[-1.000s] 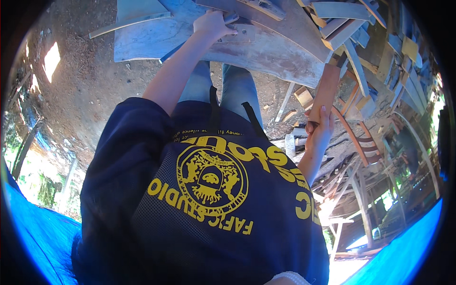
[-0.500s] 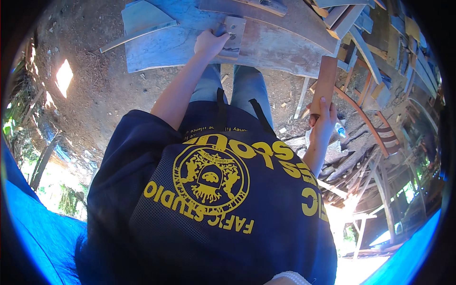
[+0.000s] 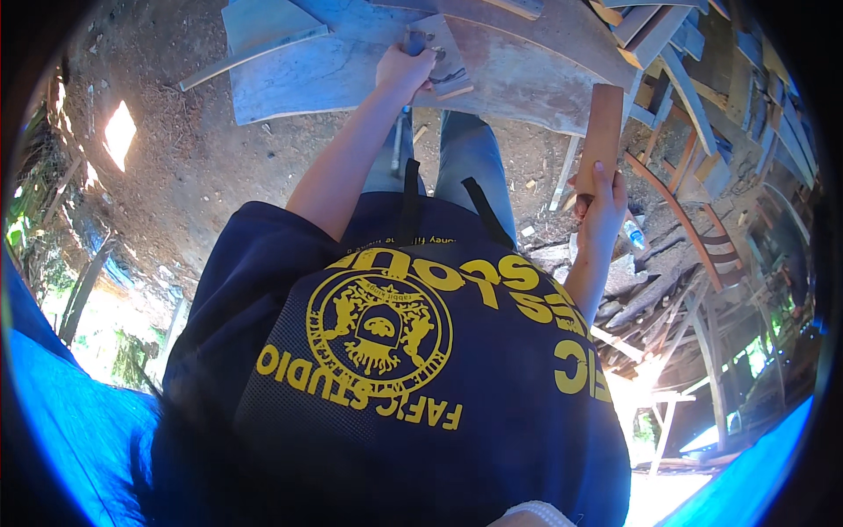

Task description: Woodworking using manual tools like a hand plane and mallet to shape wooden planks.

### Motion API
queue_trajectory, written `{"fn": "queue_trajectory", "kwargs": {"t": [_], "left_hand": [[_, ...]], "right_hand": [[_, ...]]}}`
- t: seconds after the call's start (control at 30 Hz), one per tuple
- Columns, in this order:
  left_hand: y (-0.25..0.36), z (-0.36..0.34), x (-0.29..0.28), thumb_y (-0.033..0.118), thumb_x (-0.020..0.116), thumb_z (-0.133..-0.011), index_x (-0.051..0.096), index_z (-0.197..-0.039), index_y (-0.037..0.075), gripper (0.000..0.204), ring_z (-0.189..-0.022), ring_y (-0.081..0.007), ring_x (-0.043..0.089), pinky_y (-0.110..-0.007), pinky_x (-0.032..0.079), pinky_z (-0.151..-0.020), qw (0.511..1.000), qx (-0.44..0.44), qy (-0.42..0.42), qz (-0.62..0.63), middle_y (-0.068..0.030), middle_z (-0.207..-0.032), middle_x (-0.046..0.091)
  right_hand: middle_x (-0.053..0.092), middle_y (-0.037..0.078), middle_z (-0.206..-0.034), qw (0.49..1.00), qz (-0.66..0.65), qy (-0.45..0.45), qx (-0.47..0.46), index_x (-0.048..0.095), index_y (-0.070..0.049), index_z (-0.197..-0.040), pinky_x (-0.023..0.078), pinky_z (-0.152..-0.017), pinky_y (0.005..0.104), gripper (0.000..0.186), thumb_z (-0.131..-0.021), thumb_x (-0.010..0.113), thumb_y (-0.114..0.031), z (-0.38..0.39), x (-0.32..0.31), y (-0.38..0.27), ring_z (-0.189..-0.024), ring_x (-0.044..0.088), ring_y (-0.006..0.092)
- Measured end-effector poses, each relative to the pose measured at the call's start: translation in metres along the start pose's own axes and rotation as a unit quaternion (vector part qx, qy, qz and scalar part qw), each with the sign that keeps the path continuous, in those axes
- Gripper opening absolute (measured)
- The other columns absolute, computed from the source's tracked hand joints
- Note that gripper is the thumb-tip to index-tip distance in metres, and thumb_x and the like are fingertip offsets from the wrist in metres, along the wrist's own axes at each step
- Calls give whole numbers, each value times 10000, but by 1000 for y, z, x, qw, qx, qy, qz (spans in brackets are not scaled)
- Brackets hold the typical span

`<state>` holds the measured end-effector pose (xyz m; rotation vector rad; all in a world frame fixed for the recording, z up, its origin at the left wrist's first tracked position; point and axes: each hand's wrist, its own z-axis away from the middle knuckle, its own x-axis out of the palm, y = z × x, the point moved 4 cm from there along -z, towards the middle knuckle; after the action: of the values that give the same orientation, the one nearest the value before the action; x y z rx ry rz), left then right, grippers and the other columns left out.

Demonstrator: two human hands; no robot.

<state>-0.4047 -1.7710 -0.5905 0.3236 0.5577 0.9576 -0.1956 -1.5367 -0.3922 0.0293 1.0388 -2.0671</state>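
My left hand is closed at the left edge of a short pale wooden board with several dark marks or holes. A small blue-grey part shows just past my fingers; its kind I cannot make out. The short board lies tilted on a wide worn wooden panel in front of my legs. My right hand is wrapped round the lower end of a flat, reddish-brown rectangular wooden board, held upright to the right of the panel.
A grey board piece and a thin strip rest at the panel's left. Stacked timber offcuts fill the far right. A curved slatted wooden frame lies right, near a plastic bottle and scrap wood on the dirt floor.
My left hand has shifted slightly right and up, and the short board has turned at an angle. My right hand still holds the reddish-brown board, almost in place.
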Motion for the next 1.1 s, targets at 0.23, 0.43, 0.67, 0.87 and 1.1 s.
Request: {"fn": "queue_trajectory", "kwargs": {"t": [0.23,0.43,0.67,0.87,1.1], "left_hand": [[-1,25,46,175,614,-836,502,-985,-5,259,-481,-193,629,-299,446,-382,958,-75,50,274,-126,-680,624],[13,25,81,193,569,-894,523,-967,-23,233,-546,-233,585,-352,498,-526,828,-190,113,515,-147,-679,591],[10,32,101,236,527,-898,439,-1053,-2,297,-503,-209,551,-364,472,-459,770,-240,107,581,-112,-676,539],[6,46,74,284,646,-866,450,-1168,18,448,-661,-282,628,-394,531,-573,878,-73,130,456,-153,-918,568],[57,38,11,560,845,-597,370,-1313,64,992,-1020,-381,607,-415,548,-814,950,171,167,-202,-202,-1252,421]], "right_hand": [[648,139,-695,999,16,-15,-32,518,-25,-977,262,-350,192,250,-929,607,-254,-11,-2,-16,-368,366,44],[652,136,-704,998,34,-26,-40,519,-20,-999,280,-370,184,267,-928,615,-259,-17,-8,-23,-384,376,41],[645,126,-695,997,56,-36,-38,522,-23,-991,280,-366,179,270,-928,626,-264,-24,-15,-16,-389,384,32],[640,107,-704,996,73,-39,-47,544,-22,-1049,275,-356,174,244,-945,585,-239,-27,-25,-15,-382,373,29],[652,87,-746,959,-226,-150,-76,531,-61,-1082,352,-457,220,304,-953,569,-335,11,-26,-37,-471,453,65]]}}
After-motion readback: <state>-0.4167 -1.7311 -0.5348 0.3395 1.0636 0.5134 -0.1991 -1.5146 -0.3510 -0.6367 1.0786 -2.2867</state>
